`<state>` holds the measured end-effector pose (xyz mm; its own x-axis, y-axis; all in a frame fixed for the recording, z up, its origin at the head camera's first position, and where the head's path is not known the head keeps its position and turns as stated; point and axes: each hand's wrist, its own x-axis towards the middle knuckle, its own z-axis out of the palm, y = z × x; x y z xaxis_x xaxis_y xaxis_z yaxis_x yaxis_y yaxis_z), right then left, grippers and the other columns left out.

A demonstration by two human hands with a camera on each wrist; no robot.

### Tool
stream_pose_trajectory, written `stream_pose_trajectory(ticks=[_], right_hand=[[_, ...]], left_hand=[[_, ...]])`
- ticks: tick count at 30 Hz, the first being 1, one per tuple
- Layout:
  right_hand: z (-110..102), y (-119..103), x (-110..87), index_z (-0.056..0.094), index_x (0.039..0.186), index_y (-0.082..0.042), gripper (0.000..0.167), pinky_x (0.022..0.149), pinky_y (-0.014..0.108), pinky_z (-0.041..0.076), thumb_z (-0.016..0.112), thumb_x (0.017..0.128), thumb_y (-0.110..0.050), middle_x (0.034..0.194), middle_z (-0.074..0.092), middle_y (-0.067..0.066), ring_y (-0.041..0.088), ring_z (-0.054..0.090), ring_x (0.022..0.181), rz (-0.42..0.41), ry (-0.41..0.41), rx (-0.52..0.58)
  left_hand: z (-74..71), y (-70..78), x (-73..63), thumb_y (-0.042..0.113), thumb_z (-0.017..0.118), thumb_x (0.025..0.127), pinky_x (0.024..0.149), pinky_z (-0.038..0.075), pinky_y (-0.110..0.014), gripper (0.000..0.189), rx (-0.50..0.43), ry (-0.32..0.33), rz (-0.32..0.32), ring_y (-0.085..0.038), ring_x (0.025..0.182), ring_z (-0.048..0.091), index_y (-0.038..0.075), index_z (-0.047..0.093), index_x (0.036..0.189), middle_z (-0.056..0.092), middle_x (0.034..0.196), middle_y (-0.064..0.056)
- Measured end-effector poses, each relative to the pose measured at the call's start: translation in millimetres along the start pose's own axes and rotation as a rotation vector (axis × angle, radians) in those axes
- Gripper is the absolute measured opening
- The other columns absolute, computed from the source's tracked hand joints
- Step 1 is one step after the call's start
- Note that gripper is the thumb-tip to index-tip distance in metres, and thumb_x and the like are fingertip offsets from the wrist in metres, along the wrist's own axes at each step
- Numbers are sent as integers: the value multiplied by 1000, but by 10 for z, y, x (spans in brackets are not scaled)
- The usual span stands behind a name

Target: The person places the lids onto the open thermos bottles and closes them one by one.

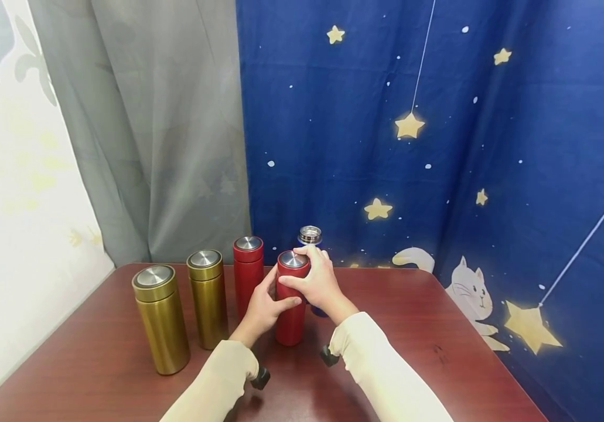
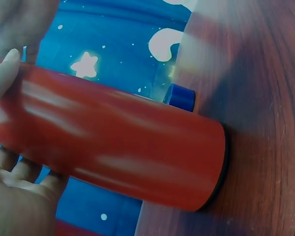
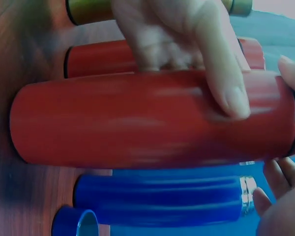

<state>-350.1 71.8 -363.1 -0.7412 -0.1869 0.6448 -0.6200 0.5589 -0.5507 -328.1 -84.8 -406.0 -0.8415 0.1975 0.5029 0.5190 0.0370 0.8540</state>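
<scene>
Both hands are on the nearer red thermos (image 1: 291, 325), which stands upright with a brushed-steel disc on its lid. My left hand (image 1: 262, 309) grips the upper body from the left, thumb across the front and fingers round the far side. My right hand (image 1: 318, 282) grips the red lid, its thumb and fingers curled around the rim. Just behind is a blue thermos (image 3: 157, 199) with a bare steel mouth, partly hidden by the right hand in the head view. Its loose blue lid (image 3: 74, 222) lies on the table.
Another red thermos (image 1: 247, 275) stands left of the hands. Two gold thermoses, a slimmer one (image 1: 209, 310) and a wider one (image 1: 164, 334), stand farther left, lids on. A blue starry curtain (image 1: 333, 146) and a grey curtain (image 1: 175, 117) hang behind the reddish wooden table (image 1: 412, 351).
</scene>
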Motion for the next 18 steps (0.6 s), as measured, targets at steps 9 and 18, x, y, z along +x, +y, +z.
stream_pose_trajectory(ticks=[9, 18], right_hand=[[116, -86, -34, 58, 116, -9, 61, 87, 45, 40, 83, 71, -42, 110, 62, 8, 25, 50, 102, -35, 148, -128], [88, 0, -50, 54, 128, -13, 62, 88, 42, 46, 78, 78, -40, 117, 58, 8, 25, 47, 110, -35, 30, -16]], left_hand=[[67, -139, 2, 14, 80, 81, 99, 44, -41, 87, 67, 103, 20, -31, 130, 48, 5, 31, 152, 46, 145, -16], [7, -45, -8, 11, 80, 81, 93, 50, -42, 84, 50, 28, 27, -35, 122, 54, 2, 33, 150, 52, 139, -19]])
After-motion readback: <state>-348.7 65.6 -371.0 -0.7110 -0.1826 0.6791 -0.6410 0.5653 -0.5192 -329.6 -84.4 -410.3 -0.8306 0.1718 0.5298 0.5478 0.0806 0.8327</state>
